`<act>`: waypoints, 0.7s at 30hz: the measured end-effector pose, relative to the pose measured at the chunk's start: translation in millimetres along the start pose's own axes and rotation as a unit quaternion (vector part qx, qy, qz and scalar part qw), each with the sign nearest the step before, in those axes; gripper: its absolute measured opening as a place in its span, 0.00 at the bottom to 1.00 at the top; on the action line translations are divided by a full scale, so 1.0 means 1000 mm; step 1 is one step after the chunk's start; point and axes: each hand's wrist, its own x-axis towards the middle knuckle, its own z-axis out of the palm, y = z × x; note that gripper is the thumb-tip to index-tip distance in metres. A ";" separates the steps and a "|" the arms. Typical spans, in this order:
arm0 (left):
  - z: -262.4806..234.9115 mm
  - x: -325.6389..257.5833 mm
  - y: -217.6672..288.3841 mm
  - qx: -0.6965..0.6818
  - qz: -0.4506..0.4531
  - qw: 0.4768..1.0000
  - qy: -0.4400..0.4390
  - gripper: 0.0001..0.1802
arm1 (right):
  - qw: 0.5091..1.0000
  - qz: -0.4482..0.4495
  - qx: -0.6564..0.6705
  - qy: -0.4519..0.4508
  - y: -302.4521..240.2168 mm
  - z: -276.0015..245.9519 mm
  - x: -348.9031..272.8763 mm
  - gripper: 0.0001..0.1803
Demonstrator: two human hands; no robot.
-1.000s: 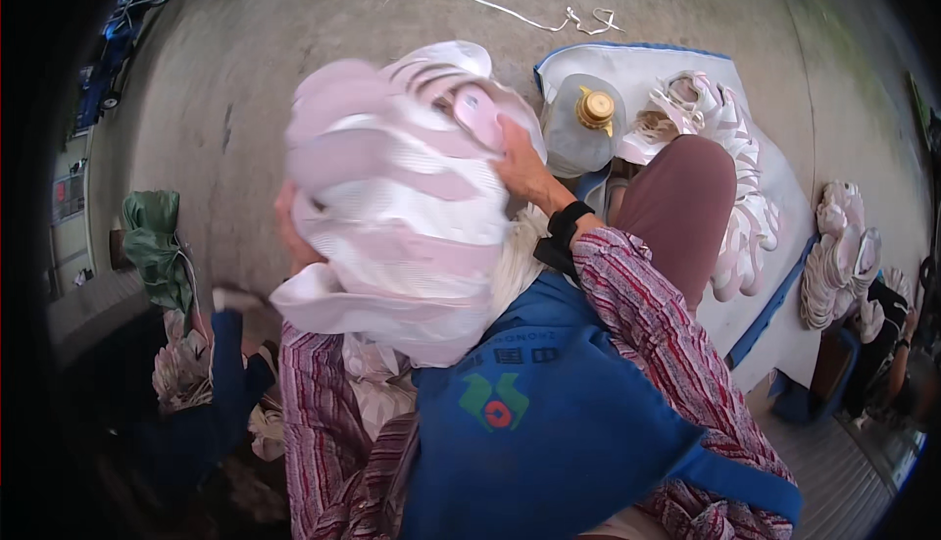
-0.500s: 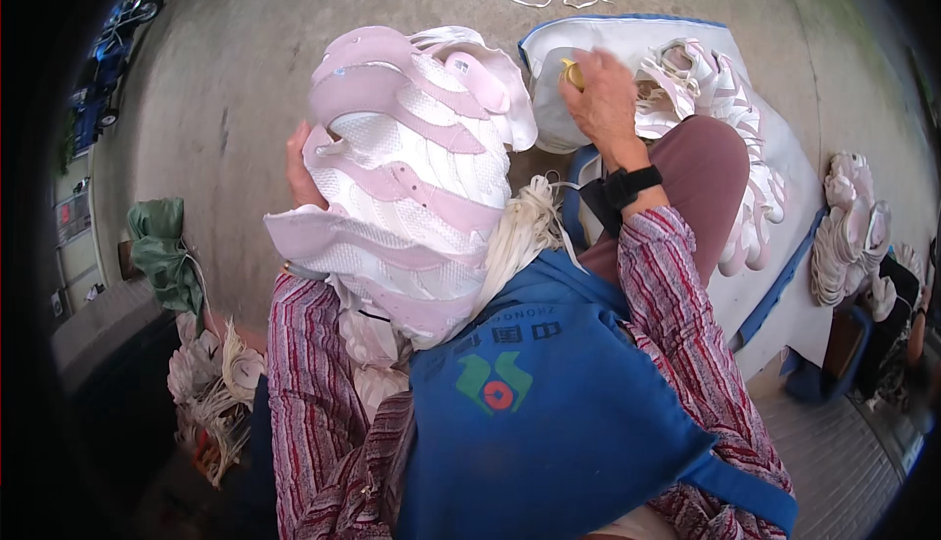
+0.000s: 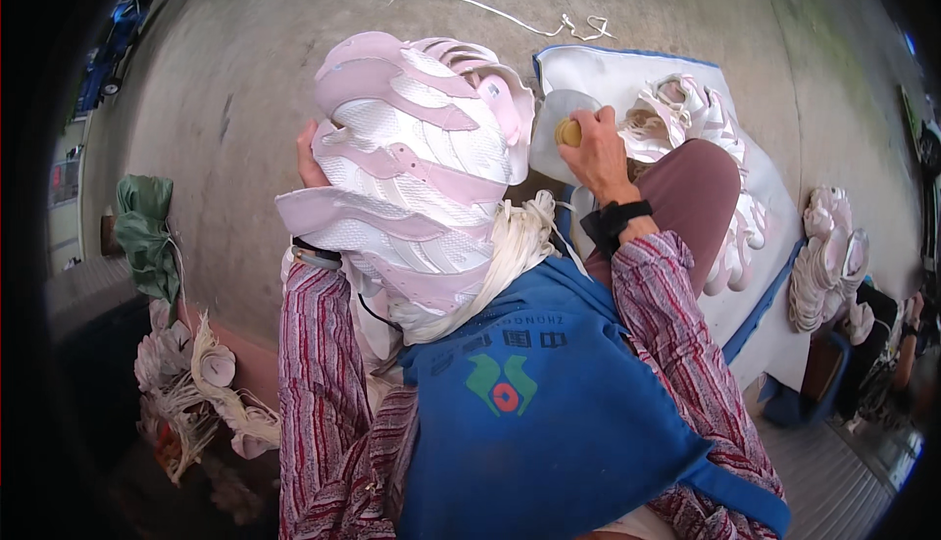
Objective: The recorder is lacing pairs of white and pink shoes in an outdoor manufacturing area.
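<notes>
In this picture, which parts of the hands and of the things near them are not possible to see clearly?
- Head view: most of the left hand is hidden behind the pink and white shoe upper.
- Head view: the clear container under the right hand is partly covered by that hand and the shoe upper; its contents cannot be told.
- Head view: the pale shoe parts by the right rim are small and bent.

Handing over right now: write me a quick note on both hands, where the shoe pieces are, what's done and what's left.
Left hand: holds the pink-and-white shoe upper raised in front of the chest, gripping its far side.
Right hand: closed on the yellowish cap of a clear bottle beside the knee.
More uppers lie on the white sheet and in a stack at right.
Done: upper picked up. Left: bottle not yet lifted or used on it.
</notes>
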 end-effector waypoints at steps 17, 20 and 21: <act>-0.018 -0.076 0.017 0.065 -0.099 0.993 0.024 0.24 | 0.996 -0.016 -0.079 0.022 -0.019 -0.009 0.007 0.17; 0.029 -0.044 0.016 0.022 -0.111 0.991 -0.076 0.24 | 0.989 -0.108 -0.066 0.080 0.000 0.010 0.004 0.08; 0.050 -0.027 0.015 0.009 -0.111 0.987 -0.118 0.24 | 0.980 -0.164 -0.076 0.079 -0.005 0.018 -0.001 0.06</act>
